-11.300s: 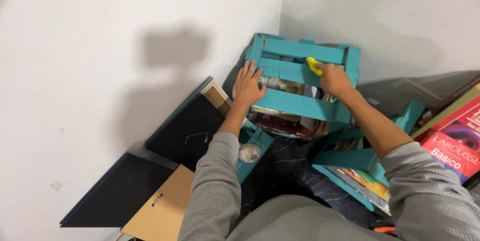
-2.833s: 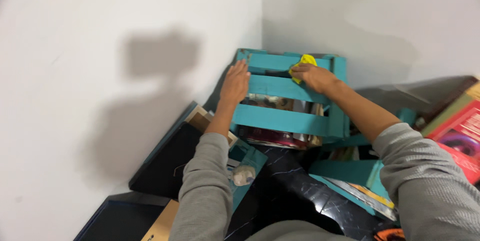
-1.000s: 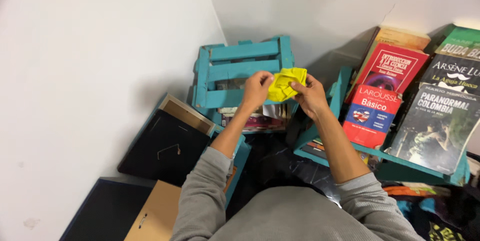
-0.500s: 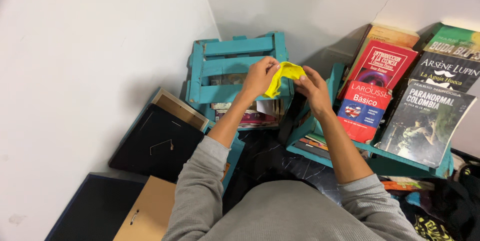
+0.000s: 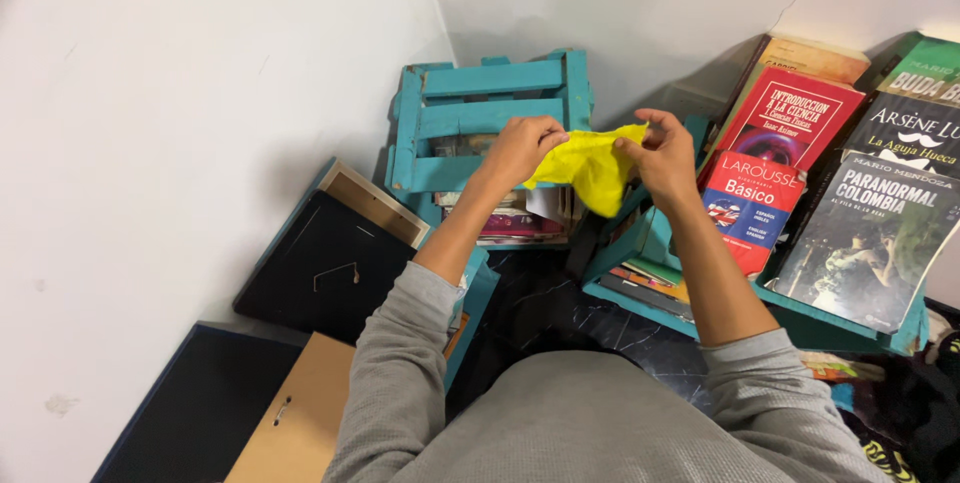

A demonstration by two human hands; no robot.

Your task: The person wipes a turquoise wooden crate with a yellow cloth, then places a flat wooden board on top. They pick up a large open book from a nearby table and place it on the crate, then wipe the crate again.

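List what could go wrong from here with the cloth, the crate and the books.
The yellow cloth is pinched only at its top edge by the left hand and right hand; it could slip and drop among the clutter. The right elbow sits close to the leaning books, which might topple. The teal crate rests on stacked books and may shift.

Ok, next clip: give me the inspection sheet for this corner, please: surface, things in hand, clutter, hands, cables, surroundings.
Surface: dark marbled floor, partly bare.
Things in hand: yellow cloth stretched between both hands, in front of the teal slatted crate.
Clutter: books in the crate; more books leaning in a teal rack at right; picture frames face down against the left wall.
Hands: left hand and right hand each pinch a cloth edge.
Cables: nothing seen.
Surroundings: white walls meeting in a corner.
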